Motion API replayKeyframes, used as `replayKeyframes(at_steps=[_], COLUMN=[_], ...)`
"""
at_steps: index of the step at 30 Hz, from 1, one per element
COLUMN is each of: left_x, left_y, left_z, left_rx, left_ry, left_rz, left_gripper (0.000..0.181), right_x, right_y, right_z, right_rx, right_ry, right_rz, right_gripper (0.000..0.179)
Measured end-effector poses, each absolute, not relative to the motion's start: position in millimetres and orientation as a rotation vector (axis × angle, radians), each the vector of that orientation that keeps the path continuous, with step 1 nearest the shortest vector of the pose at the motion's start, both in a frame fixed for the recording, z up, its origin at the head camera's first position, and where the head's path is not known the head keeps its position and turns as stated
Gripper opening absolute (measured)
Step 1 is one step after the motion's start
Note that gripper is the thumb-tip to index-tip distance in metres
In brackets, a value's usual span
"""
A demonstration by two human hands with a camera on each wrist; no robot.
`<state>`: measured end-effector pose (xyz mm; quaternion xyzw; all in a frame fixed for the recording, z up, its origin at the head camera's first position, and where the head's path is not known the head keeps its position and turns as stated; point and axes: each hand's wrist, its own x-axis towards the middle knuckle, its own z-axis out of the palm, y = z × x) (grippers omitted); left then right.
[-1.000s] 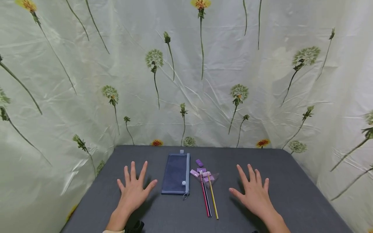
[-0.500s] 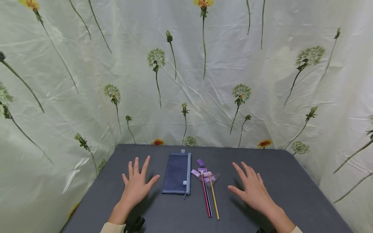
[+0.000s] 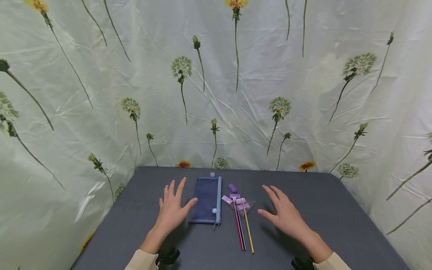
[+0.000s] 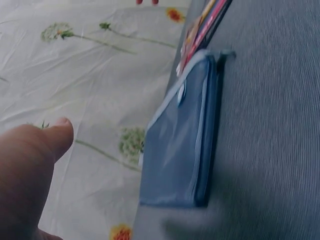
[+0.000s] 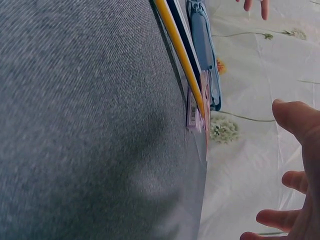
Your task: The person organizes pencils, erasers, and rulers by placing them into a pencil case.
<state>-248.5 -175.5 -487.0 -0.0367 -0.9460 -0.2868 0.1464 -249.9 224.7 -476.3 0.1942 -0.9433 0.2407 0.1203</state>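
Note:
A blue zippered pencil pouch (image 3: 204, 200) lies flat in the middle of the table, its zip side to the right. Just left of it my left hand (image 3: 172, 212) hovers with fingers spread, thumb near the pouch edge, holding nothing. Right of the pouch lie several purple erasers (image 3: 233, 188), some in or under a clear plastic bag (image 3: 249, 207). Pencils rest partly over the bag: a red one (image 3: 238, 228), a dark one beside it, and a yellow one (image 3: 248, 230). My right hand (image 3: 287, 215) hovers to their right, fingers extended, nothing in it.
The dark grey table (image 3: 337, 217) reaches back to a pale curtain (image 3: 249, 120) printed with dandelions, which also hangs along both sides. A black strap (image 3: 167, 257) sits at my left wrist and another (image 3: 302, 263) at the right.
Both hands have moved inward, the left rightward to the pouch's edge and the right slightly leftward toward the pencils. The pouch, pencils and erasers have stayed in place.

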Motion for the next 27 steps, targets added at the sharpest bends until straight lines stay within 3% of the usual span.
replayKeyframes(at_steps=[10, 19, 27], left_x=[-251, -253, -259], left_y=[-139, -112, -93], left_z=[-490, -497, -501], left_rx=[-0.050, -0.005, 0.064], left_ry=[-2.687, -2.680, -2.744], left_rz=[-0.925, -0.952, -0.938], left_gripper=[0.089, 0.074, 0.081], right_x=[-258, -266, -274], right_y=[213, 201, 193], right_z=[-479, -486, -494], right_rx=[0.601, 0.560, 0.525], right_ry=[-2.725, -2.772, -2.788], right_rz=[0.848, 0.998, 1.082], right_gripper=[0.081, 0.076, 0.069])
